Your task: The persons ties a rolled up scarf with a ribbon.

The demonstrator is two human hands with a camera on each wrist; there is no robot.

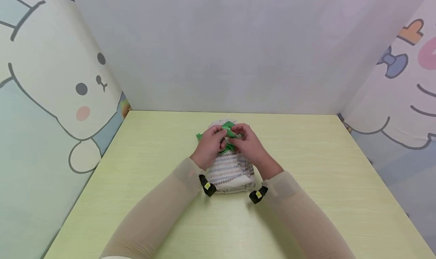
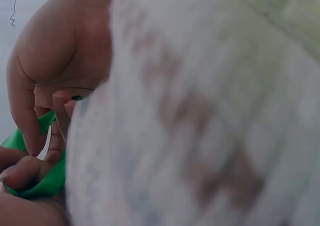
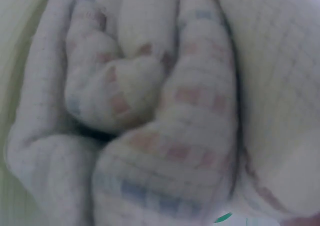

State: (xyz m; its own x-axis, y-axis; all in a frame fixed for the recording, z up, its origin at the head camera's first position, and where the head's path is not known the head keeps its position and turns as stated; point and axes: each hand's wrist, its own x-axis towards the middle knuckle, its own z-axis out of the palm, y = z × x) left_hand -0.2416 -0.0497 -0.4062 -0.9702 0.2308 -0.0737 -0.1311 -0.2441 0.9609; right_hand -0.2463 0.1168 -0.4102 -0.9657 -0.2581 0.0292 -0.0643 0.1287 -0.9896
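A folded cloth towel [image 1: 225, 172], white with coloured patterned stripes, lies on the table with a green ribbon [image 1: 229, 125] around its upper part. My left hand [image 1: 208, 145] pinches the ribbon from the left, fingertips bent inward. From the right, my right hand [image 1: 251, 147] pinches it too, thumb and fingers close to the left fingertips. In the left wrist view, a loop of ribbon [image 2: 45, 186] passes between fingers of both hands, beside blurred towel [image 2: 190, 110]. Thick towel folds [image 3: 165, 151] fill the right wrist view, hiding the right hand's fingers.
The pale yellow-green table [image 1: 163, 138] surrounds the towel. Behind it stands a plain grey-white wall [image 1: 231, 50]. Side panels with cartoon animals [image 1: 51, 81] border the table left and right. Small black wrist cameras [image 1: 208, 186] sit close to the towel's near edge.
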